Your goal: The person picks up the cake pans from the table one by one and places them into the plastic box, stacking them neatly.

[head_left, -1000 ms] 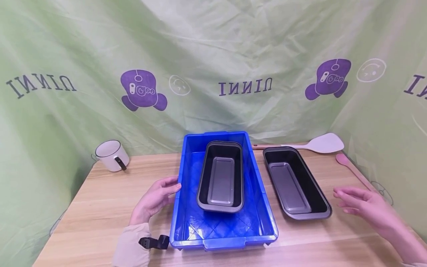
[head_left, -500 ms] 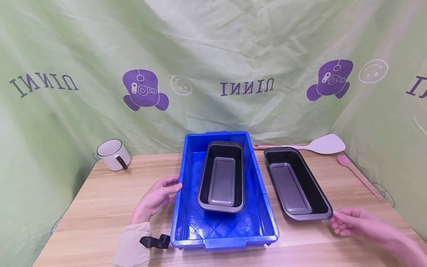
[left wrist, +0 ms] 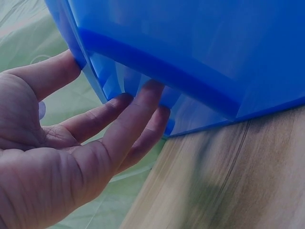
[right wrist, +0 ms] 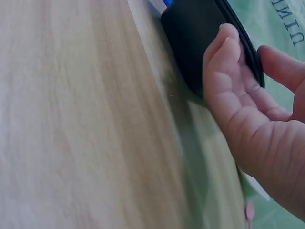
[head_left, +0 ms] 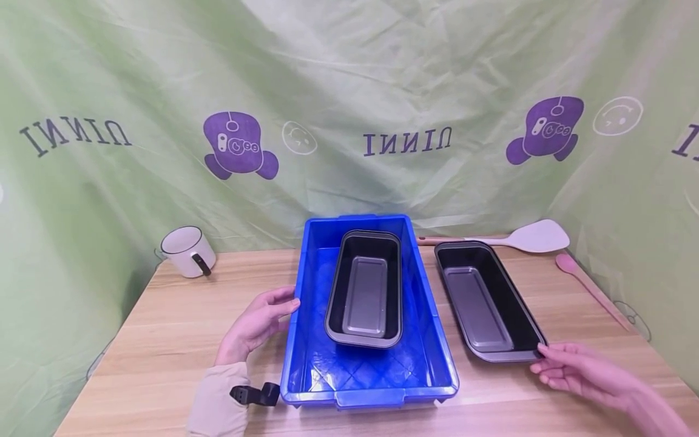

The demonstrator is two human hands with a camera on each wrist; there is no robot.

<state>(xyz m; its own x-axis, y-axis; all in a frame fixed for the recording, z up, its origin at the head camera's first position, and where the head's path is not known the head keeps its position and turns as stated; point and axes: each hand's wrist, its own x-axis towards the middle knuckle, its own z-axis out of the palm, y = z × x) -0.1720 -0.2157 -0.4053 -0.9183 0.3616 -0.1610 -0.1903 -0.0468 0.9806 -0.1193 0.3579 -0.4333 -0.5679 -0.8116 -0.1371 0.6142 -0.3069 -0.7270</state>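
Note:
A blue plastic bin (head_left: 375, 397) stands mid-table with a dark loaf pan (head_left: 364, 297) inside it. My left hand (head_left: 261, 321) holds the bin's left side, thumb at the rim; in the left wrist view its fingers (left wrist: 121, 129) reach under the lip of the blue wall. To the right of the bin lies a second dark loaf pan (head_left: 483, 309). My right hand (head_left: 581, 371) pinches that pan's near right corner, thumb on the rim. In the right wrist view the fingers (right wrist: 221, 71) lie along the pan's outer side below the rim.
A white mug (head_left: 188, 252) with a black handle stands at the back left. A white-headed spatula (head_left: 537, 237) lies behind the second pan, and a pink spoon (head_left: 592, 288) lies along the right edge. Green printed cloth (head_left: 338, 91) hangs around the wooden table (head_left: 164, 340).
My right hand has moved left and nearer from beside the second loaf pan to its near right corner and taken hold of the rim. The left hand stays at the bin.

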